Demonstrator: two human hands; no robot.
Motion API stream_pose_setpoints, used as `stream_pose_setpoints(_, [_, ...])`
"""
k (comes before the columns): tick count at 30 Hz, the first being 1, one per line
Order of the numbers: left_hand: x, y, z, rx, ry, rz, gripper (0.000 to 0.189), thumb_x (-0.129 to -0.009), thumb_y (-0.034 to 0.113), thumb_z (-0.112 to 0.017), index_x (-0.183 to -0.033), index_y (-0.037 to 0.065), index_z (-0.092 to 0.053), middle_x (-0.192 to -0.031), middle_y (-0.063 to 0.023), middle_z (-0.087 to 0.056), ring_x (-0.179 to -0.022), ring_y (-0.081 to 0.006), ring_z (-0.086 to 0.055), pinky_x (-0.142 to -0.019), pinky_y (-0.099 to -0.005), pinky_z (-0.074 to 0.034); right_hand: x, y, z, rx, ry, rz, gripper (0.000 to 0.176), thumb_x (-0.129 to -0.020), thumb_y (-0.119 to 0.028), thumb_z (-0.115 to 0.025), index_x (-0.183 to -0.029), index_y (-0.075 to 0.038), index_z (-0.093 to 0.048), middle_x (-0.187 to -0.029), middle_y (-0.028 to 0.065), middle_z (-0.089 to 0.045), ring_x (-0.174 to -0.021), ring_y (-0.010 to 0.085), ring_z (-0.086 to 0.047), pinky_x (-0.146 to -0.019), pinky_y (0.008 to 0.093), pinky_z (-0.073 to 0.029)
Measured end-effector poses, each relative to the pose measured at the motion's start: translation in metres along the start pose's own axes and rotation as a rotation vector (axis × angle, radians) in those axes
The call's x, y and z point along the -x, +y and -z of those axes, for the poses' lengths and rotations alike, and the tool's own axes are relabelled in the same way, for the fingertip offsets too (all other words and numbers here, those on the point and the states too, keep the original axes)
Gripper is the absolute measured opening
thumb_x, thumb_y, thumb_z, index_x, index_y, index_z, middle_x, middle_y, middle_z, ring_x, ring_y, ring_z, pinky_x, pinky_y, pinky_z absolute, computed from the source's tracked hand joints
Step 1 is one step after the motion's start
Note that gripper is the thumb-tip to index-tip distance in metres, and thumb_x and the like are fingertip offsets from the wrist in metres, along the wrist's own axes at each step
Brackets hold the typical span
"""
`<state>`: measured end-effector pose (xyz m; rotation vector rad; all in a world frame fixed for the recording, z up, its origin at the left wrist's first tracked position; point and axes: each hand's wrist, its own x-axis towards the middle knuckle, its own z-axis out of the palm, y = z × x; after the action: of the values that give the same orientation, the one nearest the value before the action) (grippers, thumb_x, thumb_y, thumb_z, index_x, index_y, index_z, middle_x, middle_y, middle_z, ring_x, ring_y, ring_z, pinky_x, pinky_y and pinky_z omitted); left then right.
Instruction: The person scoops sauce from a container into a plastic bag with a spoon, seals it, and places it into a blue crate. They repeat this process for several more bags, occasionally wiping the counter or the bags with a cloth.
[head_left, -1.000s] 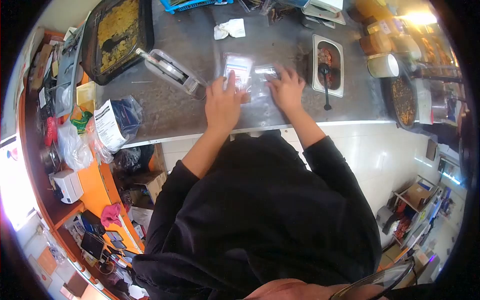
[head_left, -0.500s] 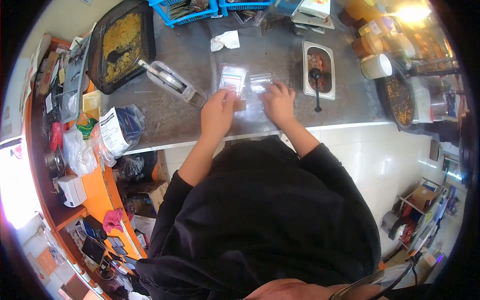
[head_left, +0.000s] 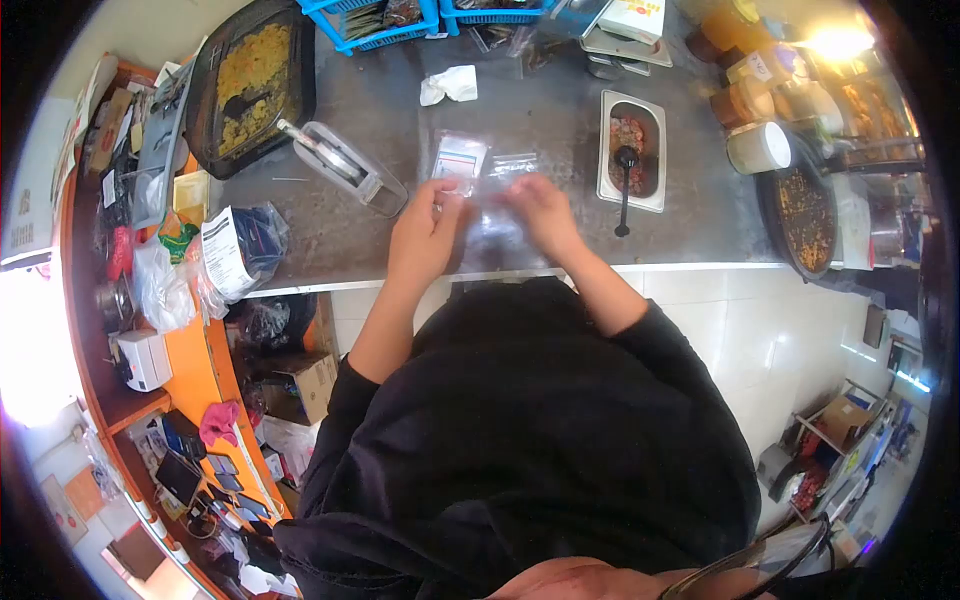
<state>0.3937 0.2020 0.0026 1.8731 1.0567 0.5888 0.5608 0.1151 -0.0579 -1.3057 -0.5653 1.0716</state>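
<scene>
My left hand (head_left: 425,237) is at the near part of the metal table, thumb and fingers closed on the edge of a clear plastic bag (head_left: 487,192). My right hand (head_left: 550,222) faces it, its fingertips smeared by motion but drawn together at the bag's other side. The thin film between the hands is hard to make out. Just beyond my left fingertips lies a clear bag with a printed white label (head_left: 459,162). Another clear zip bag (head_left: 514,163) lies flat beyond my right fingers.
A steel pan (head_left: 606,185) with reddish food and a black spoon (head_left: 625,190) stands right. To the left are a clear-bodied sealing device (head_left: 345,165) and a black tray (head_left: 300,95) of yellow food. Crumpled tissue (head_left: 450,84), blue baskets (head_left: 370,40) and jars (head_left: 757,148) stand farther back.
My right hand has drawn left and toward my left hand, its spread fingers coming together. My left hand has shifted slightly left and nearer to me, off the labelled bag.
</scene>
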Motion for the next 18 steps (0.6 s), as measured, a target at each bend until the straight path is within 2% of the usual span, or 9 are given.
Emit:
stream_pose_setpoints(3, [0.007, 0.020, 0.007, 0.220, -0.220, 0.122, 0.023, -0.093, 0.023, -0.057, -0.102, 0.003, -0.061, -0.077, -0.0076, -0.063, -0.062, -0.0142, -0.057, -0.061, -0.0281, -0.046, 0.015, -0.049, 0.000, -0.108, -0.185, -0.063, 0.014, -0.097, -0.015, -0.054, -0.098, -0.002, -0.058, -0.091, 0.0033, -0.064, -0.083, 0.0095, -0.058, -0.072, 0.0214, -0.044])
stream_pose_setpoints(6, [0.013, 0.043, 0.004, 0.473, -0.264, 0.080, 0.015, -0.092, 0.015, -0.060, -0.093, 0.000, -0.062, -0.068, -0.0021, -0.060, -0.058, -0.0058, -0.053, -0.054, -0.0222, -0.042, 0.023, -0.084, 0.002, -0.009, -0.259, -0.021, 0.015, -0.097, -0.017, -0.055, -0.097, -0.003, -0.058, -0.086, 0.0016, -0.062, -0.080, 0.0078, -0.055, -0.073, 0.0218, -0.044])
stream_pose_setpoints(9, [0.013, 0.052, -0.002, 0.504, -0.145, 0.054, 0.010, -0.090, 0.010, -0.062, -0.088, 0.000, -0.063, -0.065, 0.0003, -0.060, -0.056, -0.0032, -0.052, -0.050, -0.0195, -0.039, 0.029, -0.111, 0.002, 0.018, 0.049, 0.373, 0.015, -0.096, -0.017, -0.056, -0.099, -0.003, -0.059, -0.087, 0.0010, -0.061, -0.080, 0.0075, -0.054, -0.074, 0.0210, -0.043])
stream_pose_setpoints(10, [0.013, 0.056, -0.006, 0.515, -0.117, 0.046, 0.010, -0.090, 0.010, -0.063, -0.087, 0.000, -0.063, -0.064, 0.0005, -0.059, -0.055, -0.0034, -0.053, -0.050, -0.0196, -0.039, 0.030, -0.115, 0.012, 0.060, 0.147, 0.517, 0.013, -0.093, -0.016, -0.060, -0.097, -0.004, -0.062, -0.088, 0.0032, -0.064, -0.078, 0.0089, -0.057, -0.071, 0.0219, -0.045])
stream_pose_setpoints(13, [0.017, 0.067, -0.021, 0.508, -0.073, 0.010, 0.011, -0.089, 0.011, -0.064, -0.084, 0.001, -0.064, -0.061, 0.0008, -0.059, -0.054, -0.0041, -0.054, -0.048, -0.0199, -0.040, 0.046, -0.140, 0.023, 0.442, -0.115, 0.582, 0.011, -0.088, -0.014, -0.066, -0.093, -0.004, -0.066, -0.087, 0.0059, -0.067, -0.074, 0.0106, -0.060, -0.065, 0.0240, -0.047])
stream_pose_setpoints(14, [0.017, 0.068, -0.026, 0.477, -0.080, -0.017, 0.011, -0.089, 0.011, -0.064, -0.084, 0.001, -0.065, -0.062, 0.0007, -0.059, -0.054, -0.0042, -0.055, -0.048, -0.0198, -0.040, 0.049, -0.147, 0.020, 0.488, -0.213, 0.552, 0.011, -0.083, -0.011, -0.070, -0.091, -0.003, -0.068, -0.084, 0.0088, -0.069, -0.072, 0.0132, -0.064, -0.063, 0.0265, -0.050])
stream_pose_setpoints(15, [0.016, 0.071, -0.031, 0.447, -0.087, -0.048, 0.010, -0.089, 0.011, -0.064, -0.084, 0.001, -0.065, -0.062, 0.0005, -0.059, -0.055, -0.0044, -0.055, -0.047, -0.0198, -0.041, 0.049, -0.147, 0.023, 0.496, -0.219, 0.484, 0.012, -0.082, -0.010, -0.070, -0.091, -0.003, -0.068, -0.084, 0.0091, -0.069, -0.072, 0.0141, -0.065, -0.064, 0.0268, -0.050])
stream_pose_setpoints(18, [0.014, 0.089, -0.039, 0.469, -0.163, 0.045, 0.011, -0.092, 0.006, -0.060, -0.081, 0.001, -0.061, -0.062, -0.0011, -0.058, -0.054, -0.0054, -0.056, -0.046, -0.0186, -0.042, 0.045, -0.144, 0.036, 0.491, -0.257, 0.283, 0.014, -0.080, -0.007, -0.070, -0.093, -0.001, -0.068, -0.083, 0.0116, -0.071, -0.073, 0.0180, -0.068, -0.068, 0.0279, -0.052])
